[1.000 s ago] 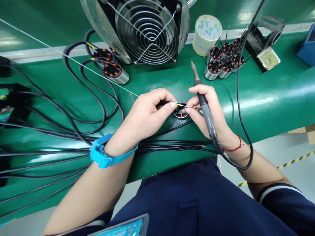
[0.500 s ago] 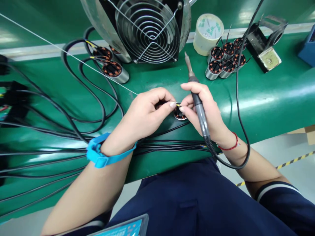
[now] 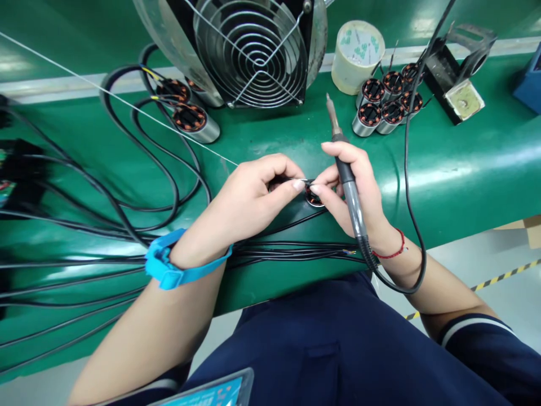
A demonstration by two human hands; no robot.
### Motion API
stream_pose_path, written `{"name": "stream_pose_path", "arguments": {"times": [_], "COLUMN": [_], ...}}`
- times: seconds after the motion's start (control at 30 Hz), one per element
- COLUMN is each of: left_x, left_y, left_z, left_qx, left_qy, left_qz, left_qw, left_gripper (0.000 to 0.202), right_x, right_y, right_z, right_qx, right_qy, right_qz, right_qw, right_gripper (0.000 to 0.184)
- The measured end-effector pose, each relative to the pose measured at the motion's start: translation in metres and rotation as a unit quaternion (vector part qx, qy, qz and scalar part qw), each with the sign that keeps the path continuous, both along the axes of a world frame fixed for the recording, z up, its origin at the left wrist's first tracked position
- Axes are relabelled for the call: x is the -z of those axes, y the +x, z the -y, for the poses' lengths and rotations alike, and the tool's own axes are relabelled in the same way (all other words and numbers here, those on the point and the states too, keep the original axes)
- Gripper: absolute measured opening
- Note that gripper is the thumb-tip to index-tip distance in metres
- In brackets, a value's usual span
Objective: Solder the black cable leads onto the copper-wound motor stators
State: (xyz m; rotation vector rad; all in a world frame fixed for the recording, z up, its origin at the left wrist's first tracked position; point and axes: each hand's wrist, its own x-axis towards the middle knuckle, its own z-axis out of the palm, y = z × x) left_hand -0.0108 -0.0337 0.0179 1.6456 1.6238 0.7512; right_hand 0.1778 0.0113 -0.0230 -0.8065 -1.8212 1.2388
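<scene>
While left fingers [image 3: 298,184] and right fingers [image 3: 316,190] pinch wire [image 3: 309,181], the soldering iron [image 3: 355,204] points forward, slightly left.

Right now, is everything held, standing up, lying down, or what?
Left hand: pinching something thin, mostly hidden
Soldering iron: gripped in right hand, tip forward
Round wound core: partly hidden
Cylinders near tape roll: upright
Black cable bundle: lying flat
Blue strap: wrapped, fastened
Fan: can't tell if spinning
</scene>
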Motion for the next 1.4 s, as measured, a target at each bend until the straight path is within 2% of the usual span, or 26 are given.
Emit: {"name": "stream_pose_path", "arguments": {"times": [0.13,0.2,0.3,0.4,0.5,0.6,0.7,0.8,0.9,1.13,1.2,1.4], "left_x": [-0.004,-0.006,-0.008,-0.01,-0.012,-0.013,-0.01,-0.006,-0.003,-0.007,-0.008,-0.006], "left_y": [-0.001,-0.002,-0.002,-0.002,-0.002,0.0,0.0,-0.001,-0.003,-0.007,-0.008,-0.01], "left_z": [0.002,0.004,0.007,0.011,0.013,0.014,0.012,0.01,0.007,0.006,0.006,0.004], "left_qx": [0.074,0.112,0.143,0.145,0.144,0.118,0.063,0.045,0.059,0.095,0.092,0.076], "left_qy": [0.049,0.079,0.13,0.179,0.227,0.232,0.186,0.122,0.101,0.107,0.101,0.071], "left_qz": [-0.025,-0.034,-0.039,-0.048,-0.057,-0.07,-0.09,-0.114,-0.12,-0.091,-0.088,-0.068], "left_qw": [0.996,0.99,0.98,0.972,0.961,0.963,0.976,0.985,0.986,0.986,0.987,0.992], "left_gripper": [0.02,0.019,0.017,0.019,0.019,0.015,0.013,0.015,0.016,0.015,0.015,0.014], "right_x": [-0.002,-0.001,0.0,-0.002,-0.003,-0.003,-0.001,0.001,0.002,-0.002,-0.002,0.001], "right_y": [0.006,0.007,0.007,0.006,0.004,0.001,-0.001,0.0,0.003,0.007,0.008,0.006], "right_z": [-0.009,-0.016,-0.023,-0.025,-0.021,-0.015,-0.009,-0.006,-0.008,-0.013,-0.012,-0.007], "right_qx": [0.014,-0.044,-0.181,-0.227,-0.221,-0.138,-0.01,0.032,0.017,-0.07,-0.081,-0.108], "right_qy": [0.033,0.008,-0.052,-0.079,-0.092,-0.118,-0.094,-0.046,-0.006,0.059,0.049,-0.046], "right_qz": [-0.016,-0.009,0.035,0.061,0.023,-0.017,-0.024,0.011,0.039,0.043,0.035,0.054], "right_qw": [0.999,0.999,0.981,0.969,0.971,0.983,0.995,0.998,0.999,0.995,0.995,0.992], "right_gripper": [0.041,0.039,0.036,0.03,0.029,0.035,0.04,0.041,0.041,0.035,0.036,0.043]}}
